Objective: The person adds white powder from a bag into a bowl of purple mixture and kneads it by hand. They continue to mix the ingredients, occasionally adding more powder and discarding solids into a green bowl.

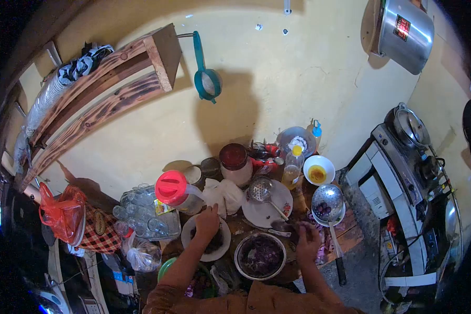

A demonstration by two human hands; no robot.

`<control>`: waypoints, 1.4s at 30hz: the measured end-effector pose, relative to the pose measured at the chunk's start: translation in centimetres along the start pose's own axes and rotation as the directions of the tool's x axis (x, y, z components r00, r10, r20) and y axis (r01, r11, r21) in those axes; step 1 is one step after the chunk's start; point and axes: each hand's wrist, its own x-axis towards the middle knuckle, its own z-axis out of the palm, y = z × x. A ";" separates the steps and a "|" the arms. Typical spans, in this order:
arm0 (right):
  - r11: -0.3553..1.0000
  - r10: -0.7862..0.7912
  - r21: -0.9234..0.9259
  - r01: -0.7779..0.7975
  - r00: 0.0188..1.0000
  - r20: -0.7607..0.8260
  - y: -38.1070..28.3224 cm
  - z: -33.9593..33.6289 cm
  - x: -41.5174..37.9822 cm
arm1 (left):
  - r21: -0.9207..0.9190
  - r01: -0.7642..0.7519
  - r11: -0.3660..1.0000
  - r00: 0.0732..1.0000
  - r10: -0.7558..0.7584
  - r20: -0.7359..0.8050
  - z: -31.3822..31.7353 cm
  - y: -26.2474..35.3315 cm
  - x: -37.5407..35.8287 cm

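My left hand (208, 222) reaches over a white plate (226, 235) with dark contents. Its fingertips are closed at the lower edge of a white cloth (227, 194), seemingly pinching it. To the right, my right hand (307, 242) hovers with fingers apart and dark, purplish-looking tips; I see nothing clearly held in it. Between my arms stands a bowl of dark purple mash (260, 256). Just left of my right fingers lies a dark spoon-like utensil (281, 228). A slotted skimmer (261, 189) rests on a large white plate (282, 201).
A pink-lidded jug (174, 187) and a red-lidded jar (235, 159) stand behind. At right are an oil bottle (293, 168), a bowl of yellow liquid (318, 171) and a skimmer holding purple pieces (327, 201). Glasses (146, 214) crowd the left; a stove (397, 152) stands right.
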 end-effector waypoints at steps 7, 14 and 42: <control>0.961 -0.104 0.273 0.048 0.975 0.194 -2.3 12.4 2.8 | -0.895 0.441 0.073 0.846 -0.366 0.387 5.1 1.2 -2.8; 0.928 -0.371 0.161 0.335 0.858 0.355 -3.7 19.1 2.9 | 0.106 0.037 -0.994 0.881 0.083 0.465 8.4 2.2 -0.5; 0.972 0.063 0.187 -0.145 0.920 0.387 5.5 26.0 3.3 | 0.037 -0.014 -0.999 0.922 0.002 0.387 10.3 0.9 2.5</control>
